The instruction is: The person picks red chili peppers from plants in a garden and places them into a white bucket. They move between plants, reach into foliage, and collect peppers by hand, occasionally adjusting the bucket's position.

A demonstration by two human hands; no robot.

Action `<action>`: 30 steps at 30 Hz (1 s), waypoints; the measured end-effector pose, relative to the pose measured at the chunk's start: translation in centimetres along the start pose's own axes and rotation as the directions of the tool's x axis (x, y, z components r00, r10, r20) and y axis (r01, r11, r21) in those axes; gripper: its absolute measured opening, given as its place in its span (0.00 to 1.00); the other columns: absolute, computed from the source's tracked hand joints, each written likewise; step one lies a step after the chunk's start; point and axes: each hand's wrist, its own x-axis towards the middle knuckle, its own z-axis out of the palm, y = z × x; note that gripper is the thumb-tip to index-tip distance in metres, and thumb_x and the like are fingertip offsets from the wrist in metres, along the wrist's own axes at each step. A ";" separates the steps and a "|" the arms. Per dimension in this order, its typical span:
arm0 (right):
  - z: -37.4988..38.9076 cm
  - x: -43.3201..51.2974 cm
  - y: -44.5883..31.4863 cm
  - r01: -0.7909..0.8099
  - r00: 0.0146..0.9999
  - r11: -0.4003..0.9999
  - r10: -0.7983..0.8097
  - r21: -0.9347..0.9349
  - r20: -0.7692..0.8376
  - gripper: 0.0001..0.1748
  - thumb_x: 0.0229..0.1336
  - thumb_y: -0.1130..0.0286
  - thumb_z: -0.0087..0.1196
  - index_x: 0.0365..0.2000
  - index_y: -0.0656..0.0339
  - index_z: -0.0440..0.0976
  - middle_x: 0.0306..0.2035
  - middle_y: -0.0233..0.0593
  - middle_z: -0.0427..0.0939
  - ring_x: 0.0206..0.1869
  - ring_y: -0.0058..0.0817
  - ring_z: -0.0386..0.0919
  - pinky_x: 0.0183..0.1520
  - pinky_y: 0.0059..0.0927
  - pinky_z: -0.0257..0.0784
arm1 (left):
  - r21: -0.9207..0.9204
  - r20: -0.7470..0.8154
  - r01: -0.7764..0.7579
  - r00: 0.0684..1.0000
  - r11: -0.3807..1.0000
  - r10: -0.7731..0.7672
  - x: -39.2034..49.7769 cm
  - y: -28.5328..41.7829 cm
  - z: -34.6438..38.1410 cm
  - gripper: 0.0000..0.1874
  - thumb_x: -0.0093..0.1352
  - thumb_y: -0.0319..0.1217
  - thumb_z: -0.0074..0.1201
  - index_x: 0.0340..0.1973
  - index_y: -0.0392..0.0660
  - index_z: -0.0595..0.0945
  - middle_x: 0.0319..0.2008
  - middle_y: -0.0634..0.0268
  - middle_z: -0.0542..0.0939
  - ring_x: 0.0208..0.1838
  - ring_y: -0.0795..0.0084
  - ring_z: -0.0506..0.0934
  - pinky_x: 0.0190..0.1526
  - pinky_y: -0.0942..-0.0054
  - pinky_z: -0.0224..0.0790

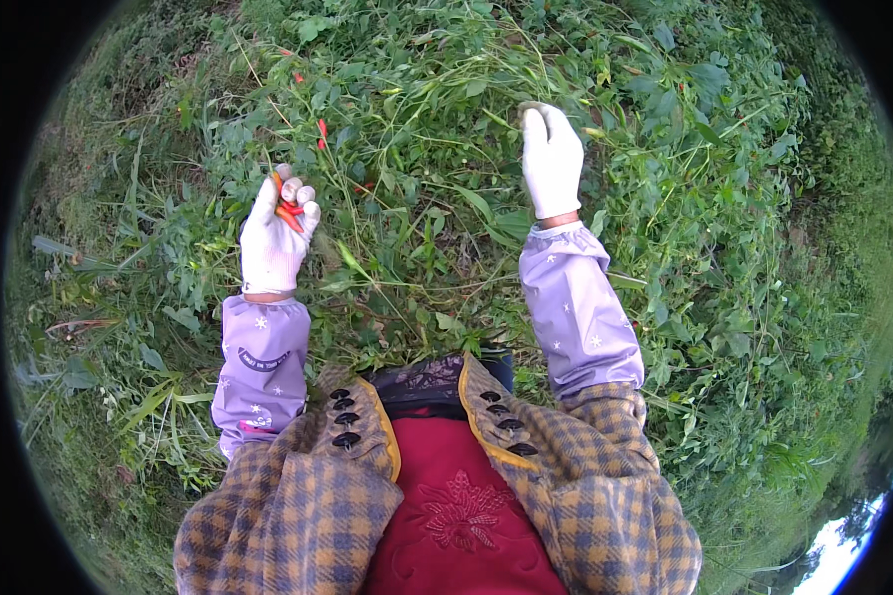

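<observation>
My left hand (275, 245), in a white knit glove, is palm up with its fingers curled around several red and orange chili peppers (289, 216). My right hand (553, 160), gloved the same way, reaches in among the chili plants (446, 111). Its fingers bend away from view, so whether anything is between them is hidden. Close to those fingertips, on the left, is a slim green chili (497, 119); a pale yellowish chili (594, 133) is just to the right of the hand. Red chilies (321, 134) hang on a plant above and right of my left hand.
Dense green foliage (431, 245) surrounds both hands, with stems crossing between them. Grass blades (134, 186) stick up at the left. Another red chili (365, 187) shows low in the leaves. A dark boot or trouser leg (498, 367) shows below the jacket's edge.
</observation>
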 end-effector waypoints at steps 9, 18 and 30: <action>-4.3 4.0 18.6 -0.875 0.479 0.327 0.690 0.356 0.543 0.32 0.64 0.48 0.42 0.61 0.58 0.61 0.51 0.48 0.74 0.57 0.43 0.69 0.62 0.48 0.59 | -0.054 0.086 -0.065 0.994 0.996 0.070 -1.5 -0.9 3.5 0.12 0.74 0.37 0.45 0.48 0.46 0.71 0.29 0.70 0.66 0.27 0.79 0.61 0.23 0.82 0.53; -2.2 1.5 10.1 -0.721 0.690 0.431 0.384 0.542 0.613 0.18 0.69 0.60 0.37 0.39 0.57 0.77 0.34 0.34 0.77 0.41 0.35 0.75 0.48 0.41 0.69 | 0.137 0.012 0.050 0.999 0.989 -0.052 -3.6 -7.1 4.8 0.20 0.72 0.44 0.46 0.21 0.48 0.67 0.29 0.67 0.71 0.26 0.75 0.67 0.23 0.77 0.55; -1.1 -16.4 1.2 -0.253 0.833 0.967 0.224 -0.012 0.505 0.23 0.71 0.59 0.36 0.46 0.72 0.68 0.42 0.46 0.76 0.44 0.32 0.77 0.49 0.26 0.72 | 0.876 0.000 -0.025 0.999 0.482 0.051 0.6 -6.4 11.0 0.10 0.70 0.35 0.48 0.38 0.42 0.80 0.22 0.73 0.74 0.21 0.85 0.69 0.22 0.82 0.60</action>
